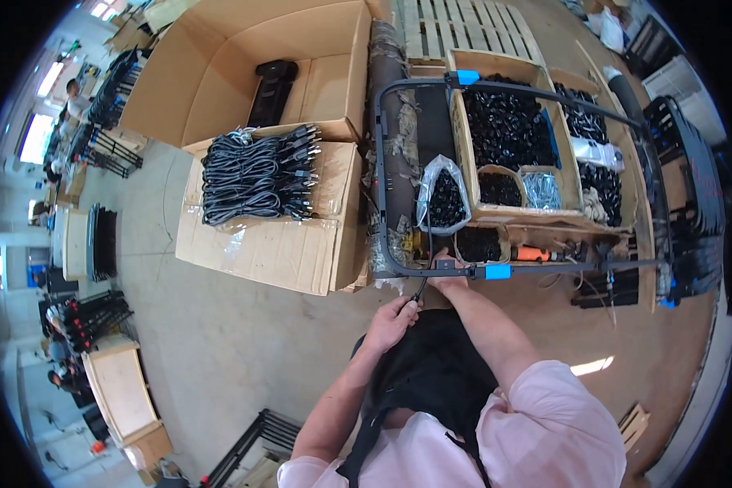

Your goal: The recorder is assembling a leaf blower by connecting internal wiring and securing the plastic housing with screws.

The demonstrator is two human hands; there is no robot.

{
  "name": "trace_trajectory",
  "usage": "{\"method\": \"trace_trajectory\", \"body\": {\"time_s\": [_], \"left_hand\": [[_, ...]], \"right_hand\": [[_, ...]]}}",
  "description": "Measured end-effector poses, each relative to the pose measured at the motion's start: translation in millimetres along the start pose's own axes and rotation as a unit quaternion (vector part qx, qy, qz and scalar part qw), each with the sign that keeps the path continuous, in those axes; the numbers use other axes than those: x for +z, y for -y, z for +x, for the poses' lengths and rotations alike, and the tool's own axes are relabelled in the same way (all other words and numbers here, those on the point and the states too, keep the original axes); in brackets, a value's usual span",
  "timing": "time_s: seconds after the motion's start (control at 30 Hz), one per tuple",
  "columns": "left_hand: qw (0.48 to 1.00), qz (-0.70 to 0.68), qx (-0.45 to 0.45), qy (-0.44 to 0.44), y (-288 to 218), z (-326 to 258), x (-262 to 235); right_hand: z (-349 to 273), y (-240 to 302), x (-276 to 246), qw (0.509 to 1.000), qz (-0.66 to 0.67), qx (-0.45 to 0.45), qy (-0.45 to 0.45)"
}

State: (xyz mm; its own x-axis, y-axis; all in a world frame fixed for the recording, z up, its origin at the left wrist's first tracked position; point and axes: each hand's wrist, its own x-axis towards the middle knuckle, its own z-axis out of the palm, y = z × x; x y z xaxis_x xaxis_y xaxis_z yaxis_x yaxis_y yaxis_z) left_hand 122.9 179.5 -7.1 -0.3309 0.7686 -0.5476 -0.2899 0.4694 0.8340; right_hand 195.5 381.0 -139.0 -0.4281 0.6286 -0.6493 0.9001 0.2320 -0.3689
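Note:
A black rectangular tube frame point(380, 179) with rounded corners and blue pieces on its bars lies across the workbench in front of me. My left hand point(390, 324) is just below the frame's near bar, its thumb and fingers pinched on a thin black cable point(421, 288). That cable runs up toward the near bar. At a small black fitting point(445, 264) on this bar, my right hand point(449, 278) is closed around the bar, its fingers partly hidden. Beyond the bar stands a clear plastic bag point(445, 193) of small black parts.
Bundled black cables point(260, 175) lie on a cardboard box at left, beside a large open carton point(301, 32). Wooden bins point(460, 122) hold black parts and screws. An orange-handled tool point(532, 254) lies by the near bar. Other people are at the far left.

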Motion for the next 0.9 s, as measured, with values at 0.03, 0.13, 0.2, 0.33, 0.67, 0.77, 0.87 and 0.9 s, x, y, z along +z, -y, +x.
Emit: {"method": "trace_trajectory", "body": {"time_s": [0.03,0.13,0.2,0.33,0.67,0.77,0.87,0.9], "left_hand": [[1.0,-0.02,-0.005,-0.011,5.3,-5.1,-5.3],[0.998,-0.059,-0.001,0.003,9.0,1.2,0.2],[0.997,-0.077,0.003,-0.005,17.2,2.1,0.9],[0.994,-0.106,0.0,0.003,11.1,5.0,15.5],[0.997,-0.07,0.004,-0.021,2.9,12.7,29.6],[0.998,-0.053,0.003,-0.038,4.4,13.3,30.2],[0.998,-0.016,0.011,-0.06,5.2,10.9,34.1],[0.997,0.012,0.016,-0.077,5.2,9.8,35.8]], "right_hand": [[-19.3,15.8,-7.5,0.998,-0.054,-0.032,0.007],[-60.8,-8.3,-20.8,0.997,-0.053,-0.054,-0.003],[-98.3,-31.7,-21.9,0.998,-0.009,-0.044,0.033],[-180.8,-55.4,-42.6,0.992,0.09,-0.003,0.086],[-218.8,-31.9,-52.9,0.989,0.063,-0.137,0.011],[-220.6,-29.6,-61.6,0.986,0.052,-0.157,0.026],[-223.1,-30.3,-68.4,0.982,0.034,-0.184,0.033],[-223.2,-30.8,-69.4,0.98,0.025,-0.196,0.037]]}}
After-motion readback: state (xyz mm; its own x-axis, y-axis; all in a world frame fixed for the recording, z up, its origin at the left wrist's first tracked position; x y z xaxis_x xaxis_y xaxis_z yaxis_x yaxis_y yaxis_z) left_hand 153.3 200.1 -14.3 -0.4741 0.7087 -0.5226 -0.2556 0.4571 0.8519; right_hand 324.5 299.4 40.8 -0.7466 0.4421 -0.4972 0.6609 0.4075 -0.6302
